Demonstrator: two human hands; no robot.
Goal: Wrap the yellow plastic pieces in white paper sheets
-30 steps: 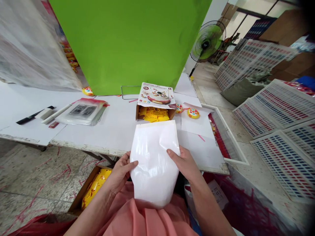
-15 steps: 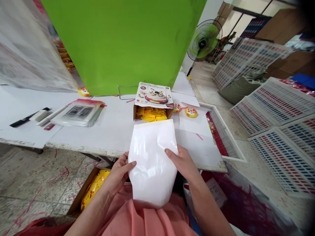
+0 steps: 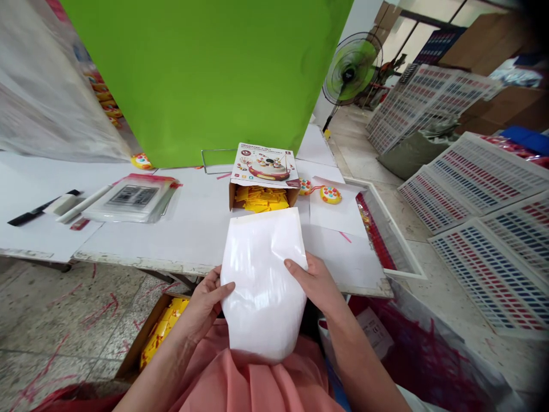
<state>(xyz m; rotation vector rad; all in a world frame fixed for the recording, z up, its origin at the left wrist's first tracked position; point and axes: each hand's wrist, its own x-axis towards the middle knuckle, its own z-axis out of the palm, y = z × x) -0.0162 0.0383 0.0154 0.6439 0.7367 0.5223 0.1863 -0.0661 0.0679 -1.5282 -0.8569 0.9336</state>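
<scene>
A glossy white sheet [image 3: 263,286], bulging slightly, is held in front of my lap between both hands. My left hand [image 3: 210,294] pinches its left edge, thumb on top. My right hand [image 3: 313,280] grips the right edge the same way, the other fingers hidden behind. Just beyond the sheet's top edge stands a printed cardboard box [image 3: 263,166], its open front showing yellow pieces [image 3: 261,199]. To the right of the box lie spotted yellow-and-white toys [image 3: 330,195] with a red cord.
On the white table [image 3: 193,240] at left lie a stack of clear plastic bags [image 3: 132,197], a white tube [image 3: 88,203] and a black-handled tool [image 3: 32,214]. A green panel [image 3: 206,74] rises behind. A carton of yellow pieces [image 3: 165,329] is on the floor; white crates [image 3: 501,274] stand right.
The view has shifted slightly, so the table and box appear a little further left. Both hands keep the same hold on the white sheet.
</scene>
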